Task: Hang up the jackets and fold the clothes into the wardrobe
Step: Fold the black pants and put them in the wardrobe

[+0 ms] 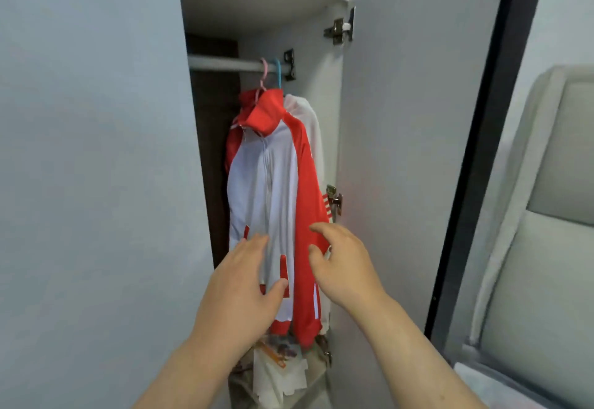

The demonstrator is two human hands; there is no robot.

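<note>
Jacket [266,183] hangs at rail's [225,63] right end; left hand [244,283], right hand [344,267] before it.

You have one view only, from the camera on your head. It faces forward and a little downward into the open wardrobe [331,103] from close by. The rail [225,63] sits high, the door [401,119] fills the right, and your left hand [241,283] and right hand [344,267] come up from the bottom edge.
</note>
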